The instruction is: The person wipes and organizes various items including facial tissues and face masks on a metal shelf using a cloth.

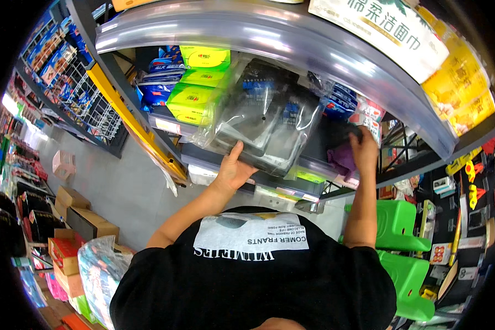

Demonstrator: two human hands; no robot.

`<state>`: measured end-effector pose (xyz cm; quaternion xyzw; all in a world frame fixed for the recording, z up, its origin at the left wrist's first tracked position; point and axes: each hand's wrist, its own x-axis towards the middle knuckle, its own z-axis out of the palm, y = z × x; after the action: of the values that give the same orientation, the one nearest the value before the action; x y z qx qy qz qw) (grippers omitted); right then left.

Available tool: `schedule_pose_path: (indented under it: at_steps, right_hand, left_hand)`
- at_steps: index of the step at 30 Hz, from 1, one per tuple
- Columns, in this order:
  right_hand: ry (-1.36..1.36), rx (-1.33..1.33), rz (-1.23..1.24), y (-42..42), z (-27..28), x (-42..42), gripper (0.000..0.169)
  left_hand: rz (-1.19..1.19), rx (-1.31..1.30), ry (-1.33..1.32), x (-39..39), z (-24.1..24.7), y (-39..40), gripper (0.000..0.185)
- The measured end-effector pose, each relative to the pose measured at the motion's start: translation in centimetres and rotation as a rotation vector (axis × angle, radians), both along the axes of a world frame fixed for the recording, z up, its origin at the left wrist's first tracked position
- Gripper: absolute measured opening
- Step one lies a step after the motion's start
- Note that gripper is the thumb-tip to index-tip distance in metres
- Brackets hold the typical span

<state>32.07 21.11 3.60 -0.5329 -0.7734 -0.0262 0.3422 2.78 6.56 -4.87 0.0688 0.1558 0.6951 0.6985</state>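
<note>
My left hand (236,169) holds the near edge of a clear plastic bag of black mask packets (268,119), its thumb on top. The bag lies tilted over the edge of a dark shelf (169,123). At the shelf's right side, my right hand (364,146) has its fingers bent around dark cloth; a purple cloth (343,160) hangs just below them. Beyond this hand stand white and red packs (367,115). Green and yellow tissue boxes (192,101) and blue packets (156,88) are left of the bag, and more blue packets (340,101) are behind it.
A clear plastic shelf edge (272,35) curves above my hands, with white and yellow packs (458,78) over it. A yellow upright bar (126,119) stands left. Green plastic stools (400,227) are at the right. Cardboard boxes (90,222) and a wrapped bundle (101,268) are lower left.
</note>
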Motion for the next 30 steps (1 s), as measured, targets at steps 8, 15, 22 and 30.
schedule_pose_path:
  at_steps: [8, 15, 22, 30]
  right_hand:
    - [-0.142, 0.190, 0.635, -7.6, 7.0, -14.3, 0.041]
    - [-0.457, 0.144, 0.830, -2.0, 0.5, -18.5, 0.039]
    - [-0.362, 0.194, 0.564, 5.6, 2.2, -20.3, 0.027]
    - [-0.020, 0.269, 0.381, 10.8, 5.0, -19.5, 0.026]
  left_hand:
    - [0.223, -0.181, -0.018, 0.7, 0.7, 0.7, 0.034]
    - [0.318, -0.220, -0.032, 0.9, -0.2, 1.2, 0.032]
    - [0.372, -0.193, -0.026, 1.3, 0.0, 1.1, 0.029]
    - [0.392, -0.238, 0.008, 1.8, -0.7, 0.3, 0.017]
